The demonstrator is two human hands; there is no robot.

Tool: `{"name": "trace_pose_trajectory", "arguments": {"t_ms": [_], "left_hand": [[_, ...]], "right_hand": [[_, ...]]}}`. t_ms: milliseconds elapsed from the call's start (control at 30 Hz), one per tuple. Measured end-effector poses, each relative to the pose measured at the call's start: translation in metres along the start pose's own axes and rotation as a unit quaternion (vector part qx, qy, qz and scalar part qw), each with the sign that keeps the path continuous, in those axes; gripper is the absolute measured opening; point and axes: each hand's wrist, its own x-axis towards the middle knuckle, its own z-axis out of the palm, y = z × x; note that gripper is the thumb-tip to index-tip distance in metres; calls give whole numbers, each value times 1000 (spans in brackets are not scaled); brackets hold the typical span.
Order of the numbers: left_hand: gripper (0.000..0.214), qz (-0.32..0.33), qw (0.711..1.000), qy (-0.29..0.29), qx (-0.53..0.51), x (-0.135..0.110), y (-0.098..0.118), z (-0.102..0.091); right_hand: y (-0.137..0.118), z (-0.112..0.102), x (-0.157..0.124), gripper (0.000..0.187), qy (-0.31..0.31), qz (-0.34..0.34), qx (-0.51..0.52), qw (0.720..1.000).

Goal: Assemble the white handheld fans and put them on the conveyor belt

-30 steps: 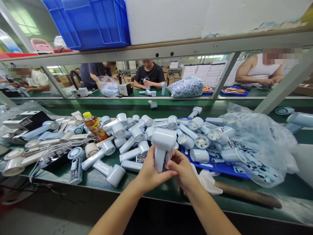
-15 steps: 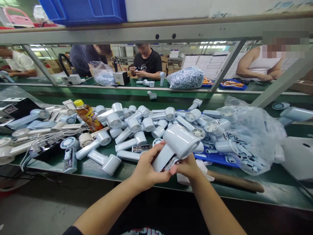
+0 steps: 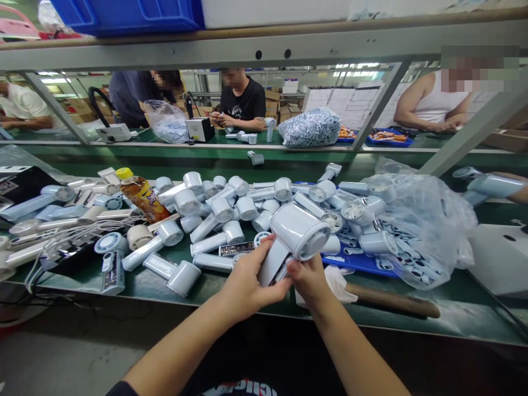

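Between my hands, above the bench's front edge, is a light blue handheld fan [image 3: 300,230], its round head up and its handle slanting down to the left. My left hand [image 3: 253,275] is closed round the handle. With the thumb pressed against the handle's side, my right hand [image 3: 308,280] grips it just under the head; its other fingers are partly hidden. Behind the held fan lies a heap of similar fans [image 3: 223,209], some with handles exposing circuit boards. One fan with printed lettering [image 3: 175,273] lies to the left of my hands.
A blue tray [image 3: 367,265] and a clear plastic bag [image 3: 429,220] of small blue parts lie to the right. A wooden-handled tool [image 3: 391,300] rests near the front edge. A drink bottle [image 3: 142,192] leans left among fans and cables. Co-workers sit across the bench; another hand [image 3: 520,190] appears far right.
The held fan's head has turned so more of its round end shows, and my right thumb presses closer to the handle. A co-worker's hand has appeared at the fan on the far right.
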Motion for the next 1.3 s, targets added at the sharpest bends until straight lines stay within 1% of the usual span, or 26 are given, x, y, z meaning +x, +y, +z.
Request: {"name": "trace_pose_trajectory", "arguments": {"t_ms": [67,100,167,233,267,300,367,400,433,467,500,533,567,633,700,733,767,833,933,967,1033,1100,1167,1233,1267,1300], "left_hand": [[64,-5,1000,15,10,-1,-2,3],[61,-20,1000,9,1,-1,-3,3],[51,-63,996,-25,-50,-1,-6,2],[42,-112,983,-52,-137,0,-12,0],[39,-133,971,-52,-189,0,-15,-1],[37,-149,958,-43,-243,1,-19,-2],[32,-166,924,-11,-344,2,-26,-3],[32,-171,906,6,-388,3,-29,-3],[33,-178,887,21,-426,4,-31,-2],[36,-187,870,34,-456,5,-33,-1],[39,-197,856,43,-477,7,-33,0],[41,-206,847,48,-489,9,-33,2],[42,-213,843,49,-491,10,-33,3],[40,-213,852,53,-476,12,-32,7],[38,-207,869,72,-443,13,-32,11],[39,-206,877,85,-425,13,-32,14],[40,-206,885,100,-406,13,-32,17],[42,-195,901,142,-362,14,-33,23],[39,-167,914,213,-301,14,-34,29],[38,-162,917,222,-290,15,-34,29],[42,-161,925,209,-273,15,-33,26],[50,-148,940,194,-239,14,-31,23],[59,-136,954,188,-191,13,-30,21],[64,-135,960,175,-171,13,-32,21],[64,-133,961,168,-174,12,-34,22],[64,-127,961,164,-183,12,-37,23]], "right_hand": [[2,-4,1,52,20,4,-23,1000],[0,-8,1,55,11,16,-39,999],[-7,-24,-2,60,-44,38,-98,993],[-16,-48,-13,58,-96,37,-230,968],[-19,-63,-22,54,-108,23,-324,940],[-20,-78,-33,54,-102,0,-431,897],[-15,-109,-56,50,-84,-46,-619,780],[-10,-122,-65,48,-83,-67,-678,727],[-5,-133,-73,43,-84,-86,-720,683],[1,-142,-79,37,-88,-100,-743,655],[5,-148,-83,33,-90,-109,-751,645],[7,-151,-86,30,-90,-110,-743,654],[7,-152,-88,29,-85,-99,-722,680],[2,-144,-92,26,-67,-57,-638,765],[-6,-126,-96,24,-13,-22,-522,853],[-9,-114,-97,25,22,-16,-461,887],[-10,-100,-97,28,57,-17,-405,913],[-9,-73,-94,33,94,-21,-326,940],[0,-43,-84,33,58,3,-280,958],[3,-38,-82,35,57,10,-265,962],[5,-35,-82,38,90,-1,-246,965],[3,-37,-84,33,94,-41,-284,953],[-1,-41,-85,22,36,-59,-361,930],[-5,-45,-85,17,-22,-50,-414,908],[-6,-47,-86,18,-22,-54,-430,901],[-7,-48,-86,20,-5,-65,-441,895]]}}
